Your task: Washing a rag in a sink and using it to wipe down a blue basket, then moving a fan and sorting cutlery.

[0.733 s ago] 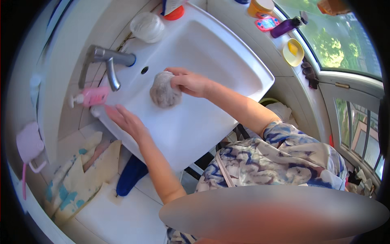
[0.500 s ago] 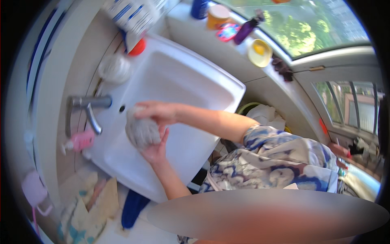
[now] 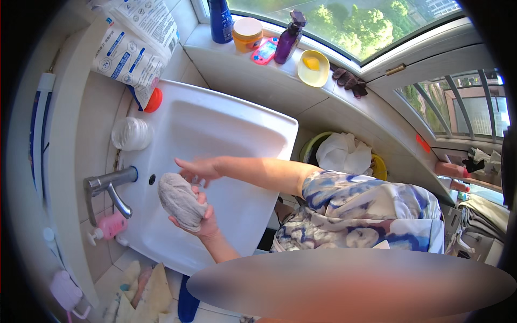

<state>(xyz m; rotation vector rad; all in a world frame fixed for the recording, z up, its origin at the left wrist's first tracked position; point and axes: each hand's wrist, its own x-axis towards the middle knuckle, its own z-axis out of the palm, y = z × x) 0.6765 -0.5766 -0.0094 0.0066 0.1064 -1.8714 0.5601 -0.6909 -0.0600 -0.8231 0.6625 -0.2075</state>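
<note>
A grey wadded cloth (image 3: 182, 200), folded into a rounded bundle, is held over the white sink (image 3: 237, 110). My left hand (image 3: 204, 222) cups it from below, with the fingers wrapped round its side. Just above the bundle in the picture is my right hand (image 3: 202, 169), its fingers spread and nothing gripped. Part of that hand lies behind the cloth, so I cannot tell whether its fingertips touch it. A chrome faucet (image 3: 116, 180) stands at the sink's left edge, near the drain hole (image 3: 152, 179).
A pink pump bottle (image 3: 111, 226), a clear ribbed container (image 3: 131, 133) and a white printed bag (image 3: 129, 59) stand by the sink. On the window ledge are a purple bottle (image 3: 290, 40), an orange jar (image 3: 247, 35) and a yellow dish (image 3: 313, 68). Right of the sink, a bucket (image 3: 308, 148) holds white cloth.
My right hand has come off the cloth and opened. The cloth now rests in my left hand alone. The whole view has shifted and become sharper.
</note>
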